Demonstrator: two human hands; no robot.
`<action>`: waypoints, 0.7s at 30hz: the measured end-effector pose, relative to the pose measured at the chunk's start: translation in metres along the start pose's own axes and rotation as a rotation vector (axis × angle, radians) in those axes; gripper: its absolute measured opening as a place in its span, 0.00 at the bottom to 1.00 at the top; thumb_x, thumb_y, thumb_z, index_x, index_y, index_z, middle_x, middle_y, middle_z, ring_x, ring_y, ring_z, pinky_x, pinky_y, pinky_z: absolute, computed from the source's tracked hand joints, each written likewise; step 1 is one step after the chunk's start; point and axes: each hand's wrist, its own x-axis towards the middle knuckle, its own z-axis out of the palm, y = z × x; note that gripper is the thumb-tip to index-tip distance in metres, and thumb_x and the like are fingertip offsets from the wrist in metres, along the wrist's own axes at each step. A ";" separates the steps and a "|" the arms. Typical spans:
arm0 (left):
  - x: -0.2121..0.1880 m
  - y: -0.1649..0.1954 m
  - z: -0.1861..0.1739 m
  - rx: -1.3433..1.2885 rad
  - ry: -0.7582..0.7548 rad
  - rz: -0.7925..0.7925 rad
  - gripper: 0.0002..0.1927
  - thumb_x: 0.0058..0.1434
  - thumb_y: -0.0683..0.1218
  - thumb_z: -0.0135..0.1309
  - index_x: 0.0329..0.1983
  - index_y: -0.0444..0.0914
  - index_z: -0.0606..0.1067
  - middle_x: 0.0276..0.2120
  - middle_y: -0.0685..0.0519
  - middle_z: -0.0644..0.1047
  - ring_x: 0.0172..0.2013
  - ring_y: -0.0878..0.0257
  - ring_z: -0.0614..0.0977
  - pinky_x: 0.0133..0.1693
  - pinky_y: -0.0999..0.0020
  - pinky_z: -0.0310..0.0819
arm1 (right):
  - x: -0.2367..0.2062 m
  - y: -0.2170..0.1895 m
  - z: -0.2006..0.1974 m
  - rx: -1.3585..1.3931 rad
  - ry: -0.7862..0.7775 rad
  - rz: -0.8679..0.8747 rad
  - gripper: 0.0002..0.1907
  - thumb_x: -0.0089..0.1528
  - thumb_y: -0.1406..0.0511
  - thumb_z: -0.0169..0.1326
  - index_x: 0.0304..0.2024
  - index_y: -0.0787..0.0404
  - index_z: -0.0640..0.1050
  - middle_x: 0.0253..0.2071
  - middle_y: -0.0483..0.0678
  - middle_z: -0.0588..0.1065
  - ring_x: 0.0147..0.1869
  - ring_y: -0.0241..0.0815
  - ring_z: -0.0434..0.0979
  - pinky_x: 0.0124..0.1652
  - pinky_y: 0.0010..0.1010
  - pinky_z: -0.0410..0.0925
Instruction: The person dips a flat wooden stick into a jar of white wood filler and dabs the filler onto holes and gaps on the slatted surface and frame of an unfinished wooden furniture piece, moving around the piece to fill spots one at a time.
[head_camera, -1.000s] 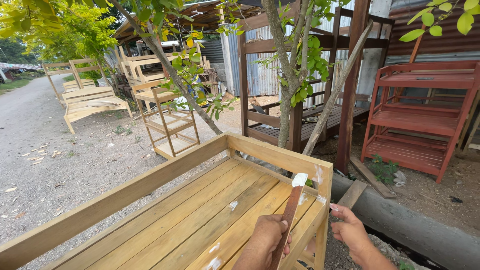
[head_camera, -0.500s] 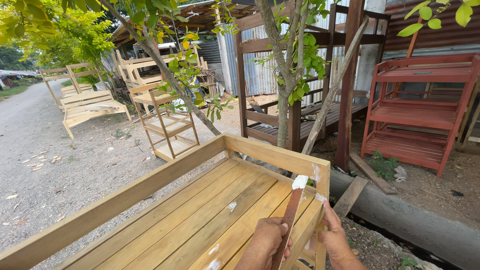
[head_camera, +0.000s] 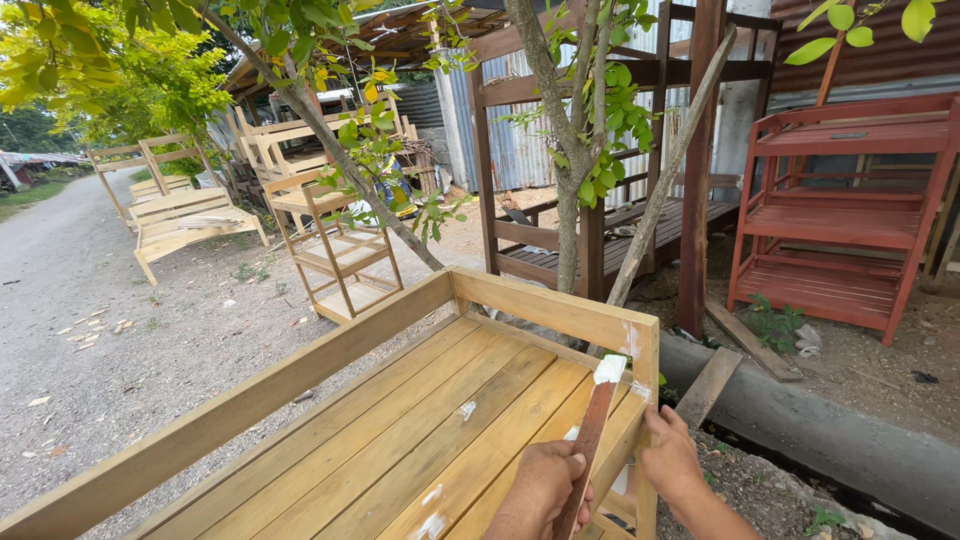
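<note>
A light wooden slatted bench (head_camera: 400, 400) fills the foreground, with white filler dabs on its slats and corner post. My left hand (head_camera: 545, 485) grips a reddish-brown flat stick (head_camera: 588, 430) whose tip carries white paste and points at the bench's far right corner post (head_camera: 645, 350). My right hand (head_camera: 670, 455) rests on the bench's right side rail, just below that post, fingers curled over the edge.
A gravel road (head_camera: 90, 320) runs on the left with more pale wooden furniture (head_camera: 190, 215) along it. A small wooden rack (head_camera: 345, 255), a slim tree trunk (head_camera: 568, 210), a dark brown bench frame (head_camera: 600, 230) and a red shelf unit (head_camera: 840, 210) stand behind. A concrete pipe (head_camera: 820, 430) lies at right.
My right hand moved left from the open air onto the bench's right rail. The stick with white paste stayed near the corner post.
</note>
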 end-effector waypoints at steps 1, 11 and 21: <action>0.000 0.000 0.002 0.010 0.001 0.001 0.18 0.71 0.44 0.45 0.61 0.34 0.74 0.21 0.49 0.75 0.13 0.62 0.72 0.16 0.65 0.66 | -0.002 0.001 -0.007 0.042 -0.012 0.012 0.37 0.56 0.78 0.45 0.67 0.51 0.72 0.79 0.44 0.53 0.80 0.48 0.55 0.72 0.38 0.56; -0.004 -0.008 0.016 0.036 -0.036 0.066 0.18 0.70 0.42 0.46 0.60 0.33 0.76 0.19 0.50 0.74 0.12 0.61 0.73 0.14 0.65 0.66 | -0.005 -0.006 -0.023 0.786 -0.211 -0.046 0.43 0.51 0.80 0.43 0.69 0.51 0.69 0.70 0.51 0.70 0.73 0.40 0.68 0.64 0.30 0.60; -0.009 -0.011 0.022 0.112 0.101 0.109 0.15 0.68 0.43 0.48 0.53 0.33 0.80 0.19 0.50 0.75 0.13 0.61 0.74 0.16 0.64 0.68 | -0.009 -0.005 -0.017 0.802 -0.258 -0.008 0.46 0.52 0.81 0.42 0.72 0.49 0.68 0.66 0.50 0.70 0.66 0.38 0.66 0.56 0.27 0.63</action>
